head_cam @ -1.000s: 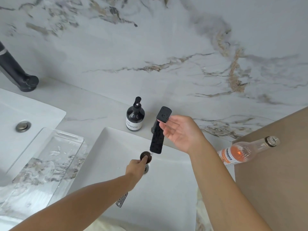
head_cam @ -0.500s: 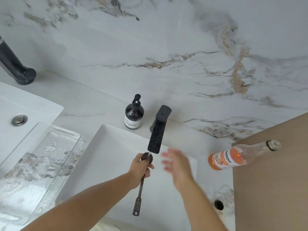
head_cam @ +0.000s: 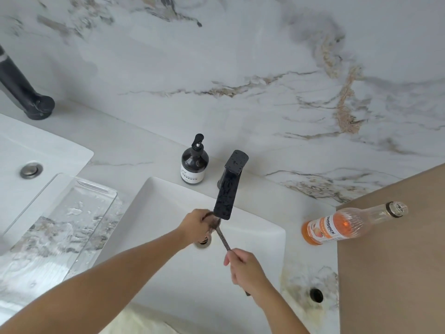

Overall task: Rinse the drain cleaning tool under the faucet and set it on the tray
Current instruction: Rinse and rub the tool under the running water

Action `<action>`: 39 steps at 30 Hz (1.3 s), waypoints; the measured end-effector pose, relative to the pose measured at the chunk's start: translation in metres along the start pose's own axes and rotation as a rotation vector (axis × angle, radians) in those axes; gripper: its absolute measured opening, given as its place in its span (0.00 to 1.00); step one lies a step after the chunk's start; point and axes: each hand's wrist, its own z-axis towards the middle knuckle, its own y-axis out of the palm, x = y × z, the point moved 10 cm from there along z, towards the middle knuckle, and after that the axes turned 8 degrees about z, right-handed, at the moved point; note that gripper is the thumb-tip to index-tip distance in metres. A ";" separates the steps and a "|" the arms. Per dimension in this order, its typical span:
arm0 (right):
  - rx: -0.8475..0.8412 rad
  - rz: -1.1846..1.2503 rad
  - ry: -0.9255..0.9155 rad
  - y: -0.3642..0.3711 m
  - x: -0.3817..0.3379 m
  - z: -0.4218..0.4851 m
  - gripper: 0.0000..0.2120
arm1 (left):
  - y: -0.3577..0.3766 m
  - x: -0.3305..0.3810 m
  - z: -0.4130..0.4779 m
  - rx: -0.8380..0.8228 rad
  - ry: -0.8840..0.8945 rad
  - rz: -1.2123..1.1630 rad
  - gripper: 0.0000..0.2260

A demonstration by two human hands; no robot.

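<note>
Left hand: the left hand point(head_cam: 196, 227) was closed around the round head end of the drain cleaning tool point(head_cam: 222, 237), right under the tip of the faucet spout
Right hand: the right hand point(head_cam: 248, 268) was wrapped around the lower part of the tool's shaft, nearer the camera; a dark end of the tool showed just past the wrist
Drain cleaning tool: it was held by both hands above the basin, slanting from the spout tip down and right toward the right hand, with a textured dark shaft showing between the two hands
Faucet: the black faucet point(head_cam: 228, 189) stood at the back rim of the sink, its flat spout reaching out over the basin and speckled with droplets; whether water was running could not be told
Sink: the white rectangular sink point(head_cam: 252, 239) held a drain opening point(head_cam: 203, 242) partly hidden beneath the left hand
Tray: the clear tray point(head_cam: 72, 225) lay on the counter to the left of the sink, well apart from the tool, its surface wet
Soap bottle: a dark pump bottle point(head_cam: 194, 165) stood just left of the faucet base
Juice bottle: an orange-labelled bottle point(head_cam: 337, 227) lay on its side to the right of the sink, its neck over a brown surface point(head_cam: 397, 273)
Far left: a second basin point(head_cam: 48, 150) and a second black faucet point(head_cam: 21, 92) were there
</note>
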 end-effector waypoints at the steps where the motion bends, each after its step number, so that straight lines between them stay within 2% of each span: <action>1: -0.001 0.004 -0.030 0.012 -0.005 -0.003 0.15 | 0.008 -0.001 -0.001 -0.044 -0.034 -0.191 0.12; 3: -0.017 0.102 -0.069 0.043 -0.009 -0.013 0.17 | 0.024 -0.008 -0.001 -0.102 -0.122 -0.513 0.12; 5: -0.088 0.148 -0.040 0.055 -0.004 -0.020 0.17 | 0.030 -0.018 -0.003 -0.199 -0.201 -0.607 0.11; 7: -0.055 0.091 0.047 0.028 0.000 -0.012 0.17 | 0.020 -0.023 -0.008 -0.277 -0.185 -0.431 0.10; 8: -0.023 -0.043 0.016 0.007 -0.003 -0.006 0.17 | 0.015 -0.021 -0.011 -0.307 -0.151 -0.302 0.10; 10: 0.006 -0.141 -0.043 -0.020 -0.014 0.000 0.17 | 0.008 -0.010 -0.010 -0.244 -0.075 -0.268 0.10; 13: -0.064 0.053 -0.008 0.020 -0.021 -0.008 0.17 | 0.019 0.010 -0.011 -0.076 -0.092 -0.662 0.11; 15: -0.006 0.200 0.035 0.050 -0.021 -0.018 0.19 | 0.036 0.010 -0.010 -0.054 -0.164 -0.826 0.09; 17: 0.002 0.106 0.055 0.046 -0.020 -0.024 0.20 | 0.037 0.011 -0.011 -0.106 -0.170 -0.800 0.09; 18: 0.058 0.115 0.084 0.027 -0.016 -0.019 0.20 | 0.029 0.011 -0.011 -0.129 -0.140 -0.695 0.11; 20: 0.065 0.101 0.165 -0.004 0.000 -0.007 0.18 | 0.016 0.008 -0.014 -0.196 -0.085 -0.384 0.14; 21: 0.049 0.076 0.159 -0.015 -0.001 -0.005 0.17 | 0.013 0.005 -0.015 -0.198 -0.074 -0.260 0.15; 22: -0.006 0.153 0.192 -0.014 0.005 -0.006 0.17 | 0.010 0.003 -0.013 -0.171 -0.062 -0.214 0.15; 24: -0.175 0.247 0.255 0.021 0.009 -0.014 0.19 | 0.014 0.006 -0.015 -0.131 -0.066 -0.345 0.13; 25: -0.162 0.321 0.264 0.040 0.004 -0.018 0.20 | 0.020 0.006 -0.015 -0.121 -0.084 -0.460 0.12; 26: -0.135 0.285 0.234 0.053 -0.002 -0.023 0.21 | 0.026 0.004 -0.014 -0.117 -0.110 -0.576 0.11; 28: -0.092 0.100 0.210 0.049 -0.008 -0.027 0.21 | 0.030 -0.001 -0.014 -0.122 -0.144 -0.724 0.10; 29: -0.025 0.114 0.251 0.031 -0.003 -0.020 0.20 | 0.026 -0.002 -0.013 -0.128 -0.144 -0.704 0.10; 32: 0.065 0.017 0.219 -0.016 -0.002 -0.006 0.21 | 0.017 -0.008 -0.015 -0.195 -0.154 -0.370 0.15; 33: 0.009 0.053 0.219 -0.015 -0.001 -0.009 0.22 | 0.016 -0.007 -0.013 -0.182 -0.143 -0.324 0.16; 34: -0.065 0.078 0.239 0.000 0.005 -0.012 0.23 | 0.016 -0.003 -0.012 -0.176 -0.121 -0.344 0.15; 36: -0.206 0.306 0.277 0.053 0.008 -0.022 0.23 | 0.022 0.001 -0.013 -0.186 -0.133 -0.502 0.12; 39: -0.217 0.442 0.398 0.066 0.015 -0.031 0.21 | 0.029 -0.012 -0.013 -0.210 -0.201 -0.693 0.11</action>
